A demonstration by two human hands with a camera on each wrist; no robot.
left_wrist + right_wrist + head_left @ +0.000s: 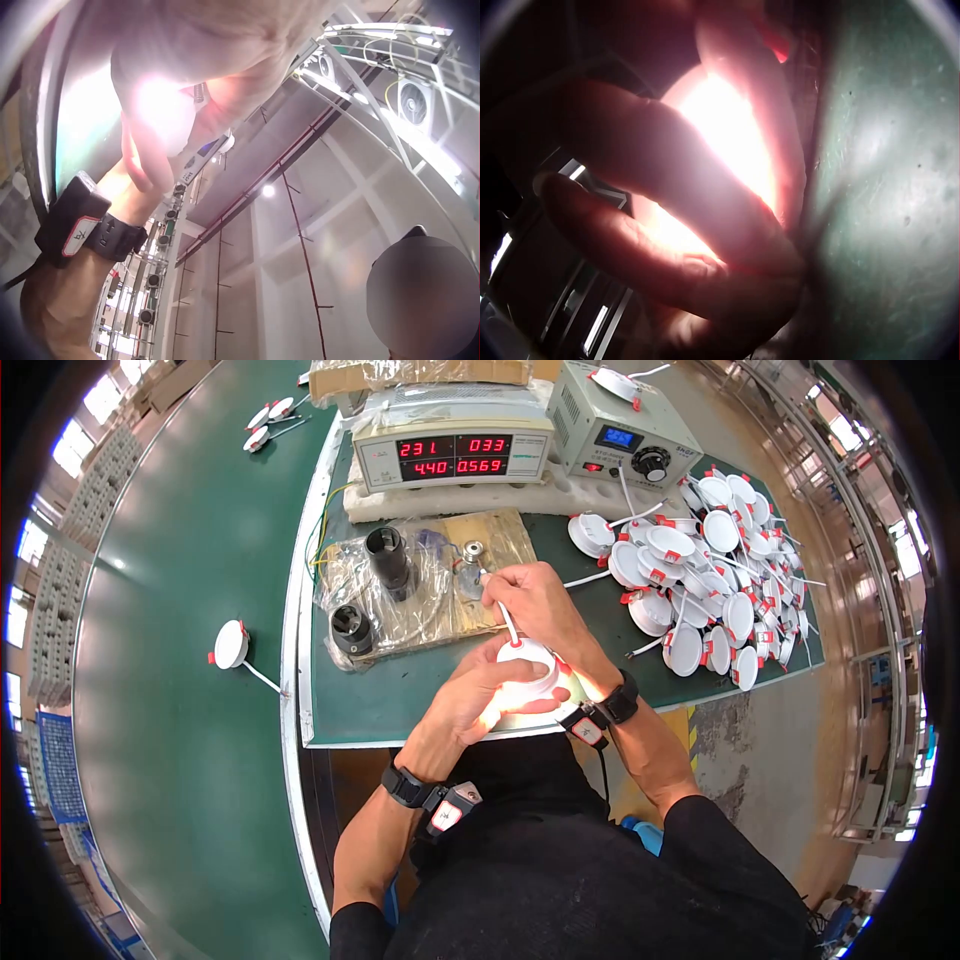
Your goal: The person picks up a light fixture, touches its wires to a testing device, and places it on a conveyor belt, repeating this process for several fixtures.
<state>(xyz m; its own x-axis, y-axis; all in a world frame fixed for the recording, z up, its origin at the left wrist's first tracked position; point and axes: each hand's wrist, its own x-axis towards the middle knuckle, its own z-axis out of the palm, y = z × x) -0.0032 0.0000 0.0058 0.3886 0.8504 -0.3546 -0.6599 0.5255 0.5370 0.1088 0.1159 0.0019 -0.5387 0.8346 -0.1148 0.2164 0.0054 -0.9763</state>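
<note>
My left hand (468,695) grips a round white downlight (528,652), with the thumb across its back and fingers beneath. The lamp is lit; its glow (161,112) is strong in the left wrist view. Seen in the right wrist view, fingers (682,150) wrap around the bright face (731,127). A white cable (506,622) rises from the downlight to my right hand (545,605), whose thumb and forefinger pinch its upper end. Just beyond those fingertips stands a small metal terminal (473,550) on a plastic-wrapped board (505,530).
Two black cylindrical sockets (388,560) stand on the board's left. Behind it are a power meter (455,455) with red digits and a grey supply box (625,435). A heap of downlights (715,565) covers the right side. Another downlight (232,644) lies on the green surface at left.
</note>
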